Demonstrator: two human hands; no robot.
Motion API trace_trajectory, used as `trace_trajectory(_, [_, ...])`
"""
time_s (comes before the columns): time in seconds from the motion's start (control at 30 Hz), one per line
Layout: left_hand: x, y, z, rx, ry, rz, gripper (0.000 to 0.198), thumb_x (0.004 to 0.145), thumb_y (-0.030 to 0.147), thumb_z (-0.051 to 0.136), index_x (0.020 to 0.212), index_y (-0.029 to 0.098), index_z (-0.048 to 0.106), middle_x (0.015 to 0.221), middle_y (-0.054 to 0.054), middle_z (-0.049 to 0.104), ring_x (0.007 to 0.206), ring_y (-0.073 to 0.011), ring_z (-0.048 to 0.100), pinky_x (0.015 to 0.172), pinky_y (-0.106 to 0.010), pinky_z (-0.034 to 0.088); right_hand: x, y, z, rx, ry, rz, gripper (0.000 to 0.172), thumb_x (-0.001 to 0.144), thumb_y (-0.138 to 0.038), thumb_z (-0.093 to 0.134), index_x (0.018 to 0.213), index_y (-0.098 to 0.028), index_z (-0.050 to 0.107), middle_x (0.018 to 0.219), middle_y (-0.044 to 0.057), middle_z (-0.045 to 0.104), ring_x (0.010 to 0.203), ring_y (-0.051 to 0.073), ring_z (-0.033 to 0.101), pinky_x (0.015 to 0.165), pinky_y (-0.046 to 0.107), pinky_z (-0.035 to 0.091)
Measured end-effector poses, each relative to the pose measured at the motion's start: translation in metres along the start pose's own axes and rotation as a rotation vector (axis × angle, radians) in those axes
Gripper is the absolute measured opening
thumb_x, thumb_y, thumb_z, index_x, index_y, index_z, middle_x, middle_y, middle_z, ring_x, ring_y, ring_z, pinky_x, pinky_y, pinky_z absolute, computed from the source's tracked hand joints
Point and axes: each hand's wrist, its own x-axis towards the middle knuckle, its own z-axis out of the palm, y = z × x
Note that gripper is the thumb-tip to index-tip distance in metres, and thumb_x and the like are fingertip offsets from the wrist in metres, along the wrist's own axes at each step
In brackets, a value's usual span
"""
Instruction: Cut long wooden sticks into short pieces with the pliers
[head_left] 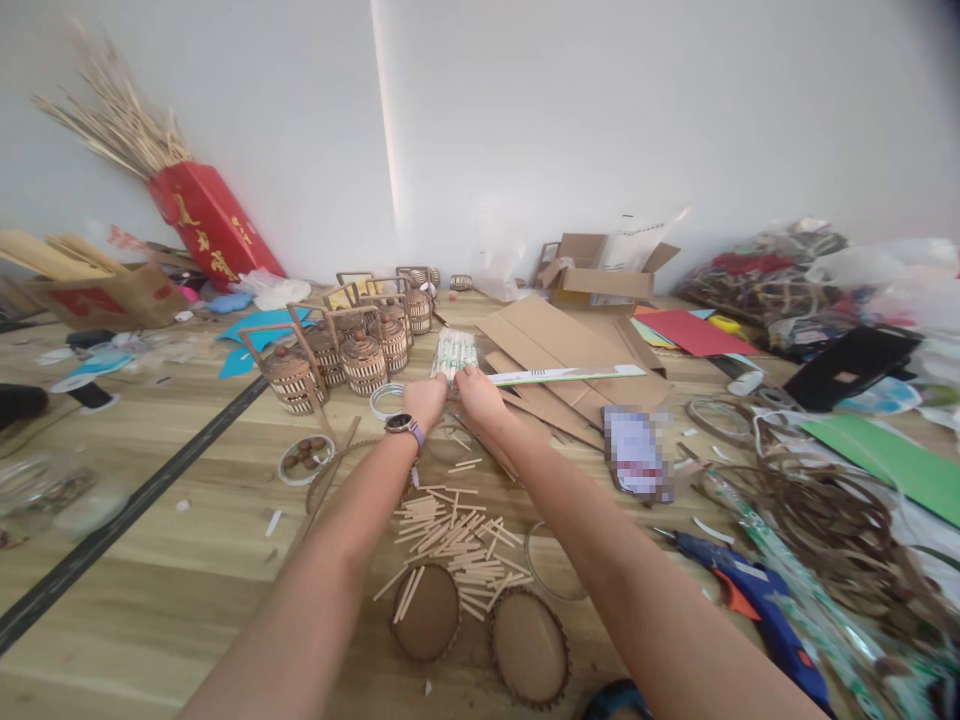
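Both arms stretch forward over the table. My left hand, with a watch on its wrist, and my right hand close side by side on the near end of a bundle of wrapped sticks, pale with green print. Their fingertips are partly hidden. Below the hands lies a loose heap of short wooden sticks. Nearer to me are two round brown discs with ridged rims, the left disc with a few sticks on it and the right disc bare.
Small lidded baskets with handles stand left of the bundle. Cardboard sheets and a phone lie to the right. A blue glue gun and coiled brown strips are at front right. An open carton stands behind.
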Motion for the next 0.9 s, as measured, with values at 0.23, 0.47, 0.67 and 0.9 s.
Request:
trace_trajectory(0.23, [0.0, -0.008, -0.012, -0.035, 0.022, -0.007, 0.033, 0.093, 0.034, 0.059, 0.122, 0.017, 0.057, 0.122, -0.009, 0.061, 0.102, -0.0228, 0.063, 0.086, -0.043, 0.054, -0.018, 0.003, 0.007, 0.003, 0.081, 0.155, 0.032, 0.095, -0.033, 0.059, 0.122, -0.017, 0.058, 0.123, 0.009, 0.06, 0.102, 0.023, 0.063, 0.086, 0.043, 0.054])
trace_trajectory(0.47, [-0.003, -0.002, -0.01, -0.103, 0.061, -0.035, 0.034, 0.093, 0.034, 0.059, 0.122, 0.017, 0.057, 0.121, -0.009, 0.061, 0.101, -0.0224, 0.063, 0.085, -0.043, 0.055, -0.027, 0.009, 0.015, 0.038, 0.059, 0.207, 0.031, 0.095, -0.033, 0.059, 0.121, -0.017, 0.058, 0.122, 0.009, 0.061, 0.102, 0.022, 0.063, 0.086, 0.043, 0.054])
trace_trajectory(0.67, [-0.012, 0.006, -0.002, -0.178, 0.054, -0.071, 0.033, 0.093, 0.034, 0.058, 0.122, 0.017, 0.057, 0.121, -0.009, 0.061, 0.101, -0.0225, 0.063, 0.086, -0.043, 0.054, -0.026, 0.012, 0.016, 0.168, 0.054, 0.171, 0.031, 0.095, -0.033, 0.059, 0.122, -0.018, 0.058, 0.123, 0.009, 0.06, 0.102, 0.022, 0.063, 0.086, 0.043, 0.054])
trace_trajectory(0.9, [-0.013, 0.015, 0.006, -0.288, 0.088, -0.22, 0.033, 0.093, 0.034, 0.058, 0.121, 0.017, 0.058, 0.12, -0.009, 0.061, 0.101, -0.0223, 0.063, 0.085, -0.043, 0.055, -0.03, 0.017, 0.019, 0.392, 0.061, 0.194, 0.032, 0.095, -0.033, 0.059, 0.122, -0.017, 0.058, 0.123, 0.009, 0.06, 0.102, 0.023, 0.063, 0.086, 0.044, 0.054])
